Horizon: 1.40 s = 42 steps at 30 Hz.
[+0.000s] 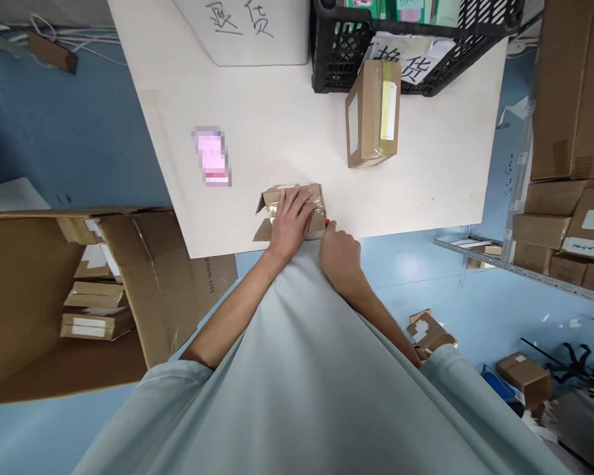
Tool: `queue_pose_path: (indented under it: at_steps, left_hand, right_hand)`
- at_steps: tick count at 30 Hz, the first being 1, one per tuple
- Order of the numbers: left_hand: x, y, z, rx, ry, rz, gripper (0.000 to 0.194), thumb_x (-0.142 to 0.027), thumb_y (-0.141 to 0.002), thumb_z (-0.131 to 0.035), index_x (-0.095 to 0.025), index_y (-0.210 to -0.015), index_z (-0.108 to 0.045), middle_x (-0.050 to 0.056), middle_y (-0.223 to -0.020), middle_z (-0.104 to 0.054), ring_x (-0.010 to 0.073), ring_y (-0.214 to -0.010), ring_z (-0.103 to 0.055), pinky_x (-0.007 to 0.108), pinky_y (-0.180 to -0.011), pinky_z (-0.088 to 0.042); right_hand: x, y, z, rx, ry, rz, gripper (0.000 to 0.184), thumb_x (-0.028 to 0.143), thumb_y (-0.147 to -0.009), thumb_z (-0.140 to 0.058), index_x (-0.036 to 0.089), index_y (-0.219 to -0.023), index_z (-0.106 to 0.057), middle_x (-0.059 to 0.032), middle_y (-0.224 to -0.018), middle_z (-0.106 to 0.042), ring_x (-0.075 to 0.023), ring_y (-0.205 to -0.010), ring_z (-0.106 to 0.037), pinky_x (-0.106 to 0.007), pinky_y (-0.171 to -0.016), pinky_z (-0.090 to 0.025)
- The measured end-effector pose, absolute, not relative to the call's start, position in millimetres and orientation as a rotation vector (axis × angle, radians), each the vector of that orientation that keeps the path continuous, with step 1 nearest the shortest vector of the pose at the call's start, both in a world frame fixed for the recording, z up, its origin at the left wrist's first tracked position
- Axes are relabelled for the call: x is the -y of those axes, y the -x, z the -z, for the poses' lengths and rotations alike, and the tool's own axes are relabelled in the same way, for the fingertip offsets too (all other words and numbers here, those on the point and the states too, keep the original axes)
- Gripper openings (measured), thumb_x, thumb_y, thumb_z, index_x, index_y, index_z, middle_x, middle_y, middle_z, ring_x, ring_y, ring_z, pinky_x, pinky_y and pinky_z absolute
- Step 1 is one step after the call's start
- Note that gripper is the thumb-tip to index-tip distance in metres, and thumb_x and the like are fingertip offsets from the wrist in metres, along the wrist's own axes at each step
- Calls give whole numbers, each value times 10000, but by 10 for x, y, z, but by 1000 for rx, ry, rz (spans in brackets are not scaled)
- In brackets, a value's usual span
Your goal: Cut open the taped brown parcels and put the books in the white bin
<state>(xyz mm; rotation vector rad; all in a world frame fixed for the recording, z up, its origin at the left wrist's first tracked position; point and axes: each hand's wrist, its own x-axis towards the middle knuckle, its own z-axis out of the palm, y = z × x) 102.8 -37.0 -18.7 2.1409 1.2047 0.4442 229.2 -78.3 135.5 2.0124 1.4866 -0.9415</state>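
A small cardboard box (pixel 317 196) with clear tape and open flaps at its left end lies at the near edge of the white table. My left hand (pixel 288 227) is laid over it, fingers stretched across its top and holding it in place. At the box's right end my right hand (pixel 340 254) is closed in a fist. A bit of a small red object (pixel 327 222) shows at its fingers; the rest is hidden in the hand. A taller taped carton (pixel 371 115) with a yellow-and-white label stands farther back on the table (pixel 267 125).
A black plastic crate (pixel 334 66) holding green packages stands at the back, beside a handwritten board (pixel 262 39). A blurred pink item (pixel 212 157) lies left. A large open carton (pixel 143 277) with several small boxes is at lower left. Shelves (pixel 529 270) with cartons line the right.
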Motion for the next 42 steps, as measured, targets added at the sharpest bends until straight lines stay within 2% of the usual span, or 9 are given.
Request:
queue_pose_path:
  at_steps: [13, 19, 22, 24, 26, 30, 35, 39, 42]
  left_hand:
    - [465, -977, 161, -1291, -2242, -428, 373, -400, -1226, -376, -258, -1276, -718, 145, -1632, -682, 292, -1713, -450, 697, -1436, -290]
    - [484, -945, 174, -1323, -2228, -407, 336, -402, -1216, -418, -257, -1280, -714, 156, -1633, -683, 302, -1712, -451, 703, -1439, -273]
    - [455, -957, 155, -1304, -2210, -418, 340, -406, -1216, -419, -253, -1268, -718, 158, -1638, -678, 306, -1710, -455, 686, -1444, -263]
    - [436, -944, 106, -1282, -2189, -451, 348, -433, -1215, -433, -251, -1285, -721, 155, -1639, -677, 314, -1702, -468, 675, -1441, -273]
    - [442, -884, 22, -1297, -2166, -503, 357, -477, -1206, -472, -254, -1339, -717, 151, -1653, -664, 326, -1695, -475, 664, -1438, -284]
    - [553, -591, -171, -1609, -2040, -621, 469, -574, -1151, -594, -266, -1501, -650, 162, -1690, -612, 358, -1693, -455, 642, -1419, -326]
    - [696, -187, -237, -2064, -1627, -517, 877, -748, -937, -818, -212, -1592, -588, 220, -1596, -627, 380, -1389, -675, 526, -1153, -599]
    - [667, -61, -139, -2081, -1251, -535, 753, -743, -977, -750, -212, -1502, -655, 173, -1474, -701, 287, -1121, -755, 416, -969, -643]
    - [585, -21, -17, -2035, -887, -648, 646, -771, -1066, -571, -206, -1354, -694, 159, -1392, -734, 268, -1086, -760, 371, -854, -660]
  right_hand:
    - [929, -2506, -1272, -1626, -1993, 1038, 509, -21, -1079, -405, 22, -1545, -604, -218, -1129, -853, -252, -1084, -850, -264, -843, -619]
    - [1045, -2825, -1332, -1652, -2040, 1057, 451, 193, -1180, -426, 101, -1608, -539, -150, -1022, -845, -255, -948, -828, -290, -816, -585]
    - [1022, -3170, -983, -1572, -2233, 942, 478, 321, -1242, -341, 152, -1652, -519, -131, -1034, -828, -238, -915, -802, -312, -859, -579]
    - [970, -3435, -614, -1578, -2334, 891, 527, 341, -1256, -315, 101, -1685, -502, -157, -1075, -808, -232, -951, -784, -330, -886, -590]
    - [925, -3673, -273, -1676, -2434, 839, 527, 384, -1249, -411, 59, -1631, -575, -190, -1201, -779, -250, -1041, -776, -374, -922, -619]
    - [904, -3945, 46, -1785, -2458, 805, 454, 459, -1115, -752, 187, -1474, -694, -132, -1483, -703, -286, -1244, -747, -509, -1050, -671]
    - [880, -3938, 49, -1861, -2442, 792, 445, 454, -1119, -736, 204, -1485, -707, -155, -1478, -703, -313, -1257, -738, -531, -1047, -672]
    - [806, -3560, -85, -1935, -2464, 799, 555, 471, -1205, -464, 198, -1664, -615, -243, -1533, -642, -359, -1346, -692, -524, -1032, -674]
    - [715, -3086, -249, -2199, -2418, 896, 532, 462, -1212, -437, 217, -1643, -631, -206, -1510, -643, -340, -1365, -668, -489, -1070, -669]
